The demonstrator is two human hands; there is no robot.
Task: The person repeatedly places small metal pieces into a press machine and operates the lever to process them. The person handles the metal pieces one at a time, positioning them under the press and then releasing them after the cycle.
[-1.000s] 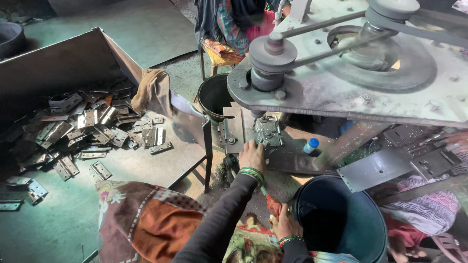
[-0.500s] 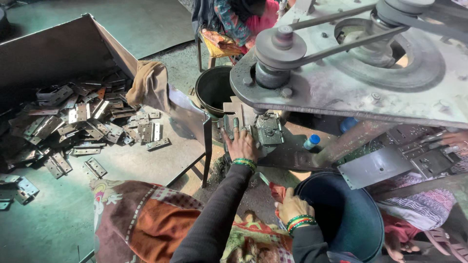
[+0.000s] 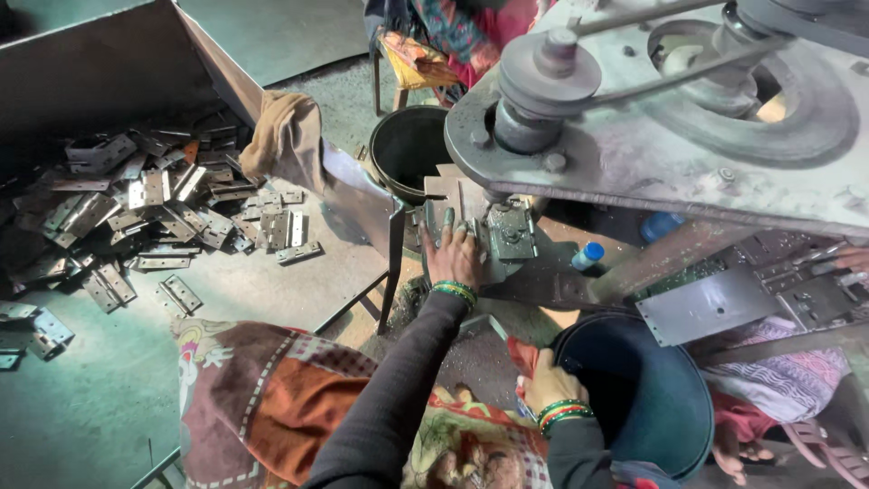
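Note:
My left hand, with green finger covers and bangles at the wrist, reaches forward to the grey die block under the big press machine. Its fingers are wrapped on a flat metal hinge piece held against the block. My right hand is low, at the rim of a dark round bucket. It is closed in a fist around a small red object that I cannot make out.
Several loose metal hinges lie heaped on a sheet-metal tray at the left, with a brown cloth on its edge. A black bucket stands behind the die. A blue-capped bottle and another person's patterned clothing are at the right.
The view has shifted slightly. My left hand stays at the die block. My right hand has risen from my lap to the dark bucket's rim and closed in a fist.

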